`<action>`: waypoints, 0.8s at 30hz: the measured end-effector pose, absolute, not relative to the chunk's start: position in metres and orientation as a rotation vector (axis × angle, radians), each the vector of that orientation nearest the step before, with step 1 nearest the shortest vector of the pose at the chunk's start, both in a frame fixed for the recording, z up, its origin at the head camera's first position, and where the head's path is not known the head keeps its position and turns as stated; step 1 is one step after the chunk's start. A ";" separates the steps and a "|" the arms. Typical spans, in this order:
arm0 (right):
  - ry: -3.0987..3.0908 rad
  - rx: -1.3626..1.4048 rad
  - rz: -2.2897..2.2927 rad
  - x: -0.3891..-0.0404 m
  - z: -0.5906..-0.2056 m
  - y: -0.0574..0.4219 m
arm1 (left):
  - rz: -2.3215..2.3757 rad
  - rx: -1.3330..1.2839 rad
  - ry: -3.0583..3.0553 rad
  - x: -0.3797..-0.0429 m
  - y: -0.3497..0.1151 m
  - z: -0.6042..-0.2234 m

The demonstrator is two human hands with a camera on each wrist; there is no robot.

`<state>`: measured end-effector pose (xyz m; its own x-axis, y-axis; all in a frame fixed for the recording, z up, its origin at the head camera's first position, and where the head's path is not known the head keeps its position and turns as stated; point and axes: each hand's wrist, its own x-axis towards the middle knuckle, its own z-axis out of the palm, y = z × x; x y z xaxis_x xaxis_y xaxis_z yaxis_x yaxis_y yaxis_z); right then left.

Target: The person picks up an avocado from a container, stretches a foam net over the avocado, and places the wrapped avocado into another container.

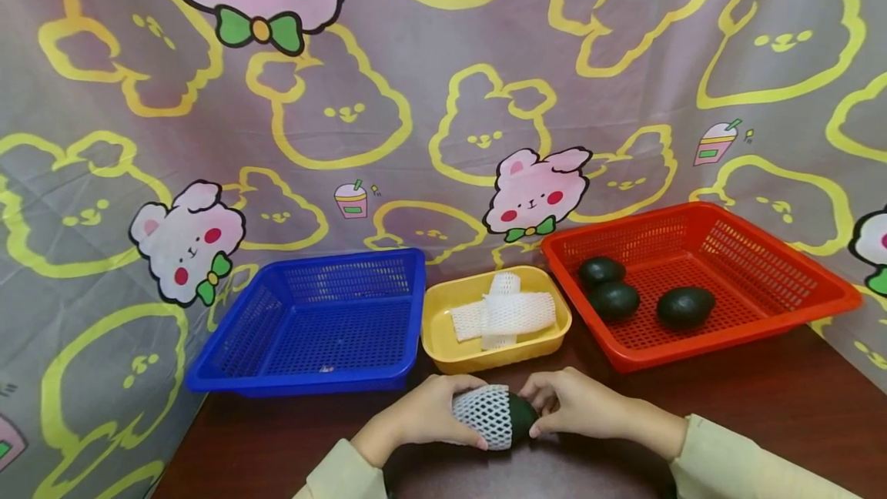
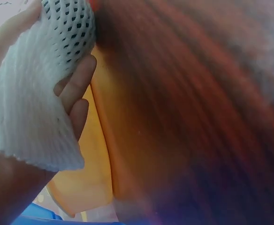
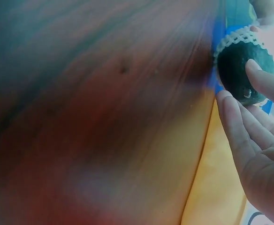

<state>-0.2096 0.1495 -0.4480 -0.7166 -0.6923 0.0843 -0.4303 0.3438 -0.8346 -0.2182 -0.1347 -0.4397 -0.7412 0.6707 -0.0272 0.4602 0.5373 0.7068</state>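
A dark green avocado [image 1: 523, 416] lies partway inside a white foam fruit net [image 1: 490, 416], low over the front of the table. My left hand [image 1: 435, 414] grips the netted part from the left, thumb on the near side. In the left wrist view the net's loose tail [image 2: 34, 103] hangs across the palm, its mesh stretched over the fruit. My right hand [image 1: 578, 403] holds the bare end of the avocado. From the right wrist, the thumb [image 3: 256, 70] presses on the dark skin while the other fingers lie below the fruit's tip.
Behind the hands stands a yellow basin [image 1: 460, 364] with several white foam nets [image 1: 520, 313]. A blue basket [image 1: 333, 329] is at the left. On the right, a red basket [image 1: 755, 283] holds three avocados [image 1: 686, 306]. A patterned cloth [image 1: 416, 98] hangs behind.
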 end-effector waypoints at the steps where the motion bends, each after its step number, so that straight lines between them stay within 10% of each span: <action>1: 2.330 -1.006 -1.311 -0.209 -0.448 0.150 | 1.017 0.940 2.479 -0.218 -0.134 -0.440; 24: 2.341 -1.044 -1.351 -0.207 -0.444 0.144 | 1.060 1.016 2.387 -0.220 -0.124 -0.438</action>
